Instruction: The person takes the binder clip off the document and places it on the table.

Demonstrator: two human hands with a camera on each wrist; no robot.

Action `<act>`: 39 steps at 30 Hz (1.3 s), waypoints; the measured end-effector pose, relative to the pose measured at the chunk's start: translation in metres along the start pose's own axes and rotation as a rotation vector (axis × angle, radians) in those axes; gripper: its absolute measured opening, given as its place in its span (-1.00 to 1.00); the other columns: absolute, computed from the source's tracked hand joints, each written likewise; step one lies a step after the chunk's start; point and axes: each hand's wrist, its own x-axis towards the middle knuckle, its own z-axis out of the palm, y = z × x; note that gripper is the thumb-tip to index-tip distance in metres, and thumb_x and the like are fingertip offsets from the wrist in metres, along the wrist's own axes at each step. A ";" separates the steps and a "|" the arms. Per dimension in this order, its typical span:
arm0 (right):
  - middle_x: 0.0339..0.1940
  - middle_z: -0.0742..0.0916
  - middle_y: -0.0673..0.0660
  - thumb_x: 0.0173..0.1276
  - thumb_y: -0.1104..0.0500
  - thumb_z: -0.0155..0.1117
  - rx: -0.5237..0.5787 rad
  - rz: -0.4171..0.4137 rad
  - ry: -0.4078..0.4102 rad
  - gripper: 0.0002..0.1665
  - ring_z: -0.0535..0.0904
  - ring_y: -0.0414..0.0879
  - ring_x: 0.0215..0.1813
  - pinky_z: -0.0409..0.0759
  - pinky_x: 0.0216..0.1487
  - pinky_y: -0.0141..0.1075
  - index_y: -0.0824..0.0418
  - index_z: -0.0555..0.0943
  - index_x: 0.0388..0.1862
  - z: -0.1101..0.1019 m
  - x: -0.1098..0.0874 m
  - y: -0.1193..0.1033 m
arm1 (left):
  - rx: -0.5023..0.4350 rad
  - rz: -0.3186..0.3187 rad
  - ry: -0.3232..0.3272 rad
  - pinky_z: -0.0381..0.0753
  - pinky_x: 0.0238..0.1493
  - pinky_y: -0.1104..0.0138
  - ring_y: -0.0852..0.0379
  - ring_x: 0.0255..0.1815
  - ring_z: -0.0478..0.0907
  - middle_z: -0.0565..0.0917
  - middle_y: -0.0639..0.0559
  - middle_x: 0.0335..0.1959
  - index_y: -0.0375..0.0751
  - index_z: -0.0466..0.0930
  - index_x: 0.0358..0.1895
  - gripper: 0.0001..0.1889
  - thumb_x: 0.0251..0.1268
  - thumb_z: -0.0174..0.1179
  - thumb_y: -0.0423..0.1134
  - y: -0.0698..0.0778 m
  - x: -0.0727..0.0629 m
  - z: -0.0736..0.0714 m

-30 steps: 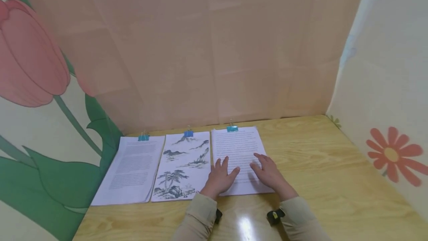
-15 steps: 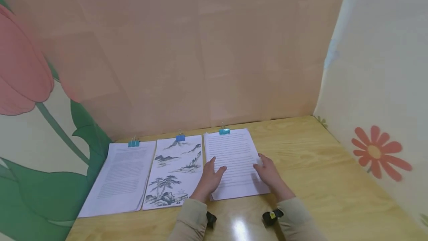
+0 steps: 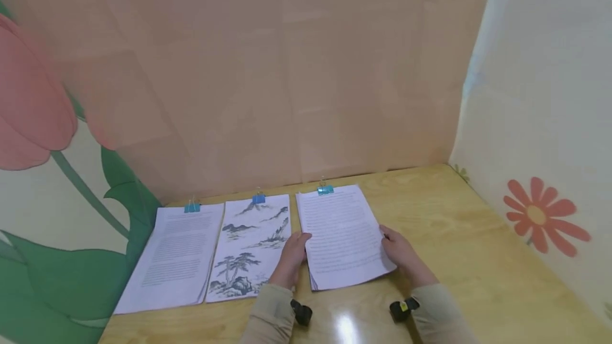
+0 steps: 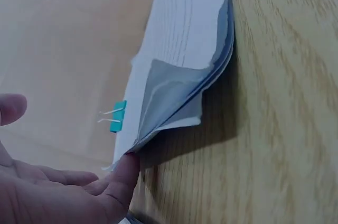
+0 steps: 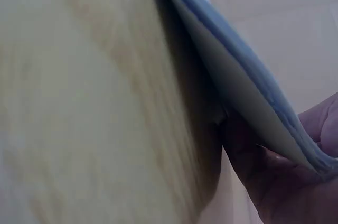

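Backdrop [image 3: 287, 68], pinkish-brown, creased; set upright behind the bench's back edge.

Bench [image 3: 454, 238], wood-grained; bounded at its left edge by a tulip panel [image 3: 28, 100] and at its right edge by a red-flower panel [image 3: 540, 89].

Held stack [image 3: 341, 238], printed paper; placed between the hands, right of the bench's middle line of stacks, its clipped end near the bench's back edge. Near part raised off the bench, a shadow cast beneath; sheets splayed and curled at the near left corner.

Landscape stack [image 3: 253, 238], mountains and pines in ink; laid flat, left of the held stack.

Outer stack [image 3: 169, 259], printed; laid flat toward the bench's left edge, just beside the landscape stack.

Right hand [image 3: 401, 251]: the held stack's right edge is clamped between thumb above and fingers beneath, nearer the near corner than the clip.

Left hand [image 3: 290, 261]: the held stack's left edge is touched by a fingertip; thumb and fingers are spread apart in the left wrist view.

Black wrist devices [image 3: 302, 313], two, worn one per wrist.

Binder clips, three: teal clip [image 3: 325, 190], on the held stack's far end; blue clip [image 3: 258, 198], on the landscape stack; second teal clip [image 3: 192, 208], on the outer stack.
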 end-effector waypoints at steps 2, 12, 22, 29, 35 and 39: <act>0.50 0.27 0.60 0.54 0.37 -0.25 -0.055 -0.022 0.009 -0.37 0.13 0.47 0.55 0.08 0.52 0.25 0.61 0.14 0.53 -0.001 0.000 0.000 | -0.016 0.004 -0.009 -0.03 0.55 -0.16 -0.38 0.49 0.25 0.08 -0.48 0.58 -0.51 0.02 0.59 -0.21 0.52 0.07 -0.07 0.001 0.001 -0.001; -0.15 0.68 0.27 0.49 0.34 0.09 -0.247 -0.013 -0.021 -0.42 0.57 0.04 -0.20 0.59 -0.19 -0.11 0.50 0.39 0.45 -0.007 -0.003 -0.001 | 0.004 0.000 -0.120 0.42 0.33 0.01 -0.12 0.15 0.54 0.62 -0.23 0.14 -0.43 0.29 0.47 -0.45 0.57 -0.02 -0.16 0.010 0.011 -0.006; -0.30 0.66 0.16 0.41 0.38 0.16 -0.251 -0.069 -0.011 -0.42 0.53 -0.02 -0.32 0.53 -0.33 -0.22 0.53 0.44 0.39 -0.014 -0.011 0.003 | -0.115 -0.015 -0.257 0.62 0.11 0.12 -0.13 0.09 0.61 0.59 -0.37 0.18 -0.54 0.27 0.41 -0.50 0.57 -0.03 -0.28 0.015 0.024 -0.019; -0.24 0.69 0.18 0.41 0.37 0.17 -0.255 -0.057 -0.023 -0.41 0.55 0.00 -0.23 0.53 -0.26 -0.21 0.49 0.45 0.41 -0.017 -0.019 0.003 | -0.060 0.008 -0.313 0.63 0.14 0.11 -0.17 0.14 0.63 0.60 -0.40 0.20 -0.59 0.28 0.41 -0.51 0.59 -0.06 -0.31 0.019 0.034 -0.021; -0.34 0.66 0.13 0.39 0.39 0.18 -0.219 -0.092 -0.027 -0.41 0.51 -0.05 -0.32 0.48 -0.31 -0.24 0.52 0.45 0.39 -0.021 -0.031 0.005 | 0.023 0.021 -0.292 0.61 0.17 0.07 -0.17 0.16 0.61 0.55 -0.38 0.28 -0.57 0.19 0.49 -0.47 0.59 -0.02 -0.38 0.020 0.040 -0.017; -0.34 0.66 0.11 0.38 0.40 0.18 -0.199 -0.096 -0.043 -0.42 0.50 -0.05 -0.32 0.48 -0.31 -0.24 0.53 0.45 0.39 -0.023 -0.038 0.009 | 0.060 0.014 -0.263 0.58 0.21 0.06 -0.18 0.19 0.59 0.51 -0.39 0.32 -0.58 0.15 0.51 -0.44 0.57 -0.01 -0.40 0.020 0.042 -0.014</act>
